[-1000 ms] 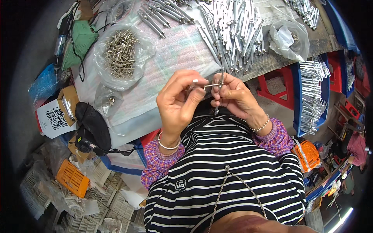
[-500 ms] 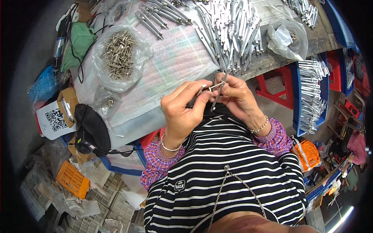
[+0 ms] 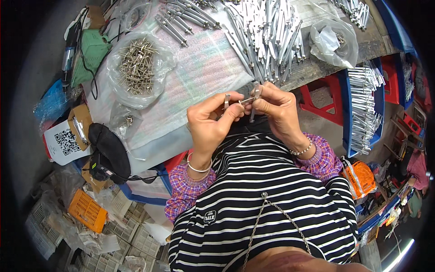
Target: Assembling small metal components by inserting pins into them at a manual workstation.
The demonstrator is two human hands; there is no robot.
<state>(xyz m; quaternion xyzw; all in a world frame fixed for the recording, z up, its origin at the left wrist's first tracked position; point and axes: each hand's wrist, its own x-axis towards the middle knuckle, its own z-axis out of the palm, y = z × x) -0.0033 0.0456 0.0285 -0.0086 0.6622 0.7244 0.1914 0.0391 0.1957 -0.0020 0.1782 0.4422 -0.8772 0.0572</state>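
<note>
In front of my chest, my left hand [image 3: 209, 121] is closed, its thumb and fingertips pinching a thin metal screw [image 3: 246, 100]. A small shiny metal piece [image 3: 226, 101] also shows at the left fingers. My right hand [image 3: 280, 111] is closed on a narrow grey metal strip [image 3: 252, 117], held roughly upright. The screw's far end meets the strip near its upper part; fingertips hide whether it passes through a hole. Beyond my hands lies a heap of similar silvery strips [image 3: 267, 38]. An open plastic bag of screws [image 3: 139, 68] sits on the table to the left.
The foam-covered table [image 3: 195, 68] also holds a smaller bag [image 3: 122, 120], darker metal pieces [image 3: 190, 16] and another plastic bag [image 3: 337, 50]. A black pouch [image 3: 111, 147] lies at the left edge. On the right are a blue bin [image 3: 348, 113] of strips and a red stool [image 3: 324, 106].
The strip in my right hand has turned more upright. The screw now lies flatter, with its end at the strip, and the small metal piece shows more plainly at my left fingers.
</note>
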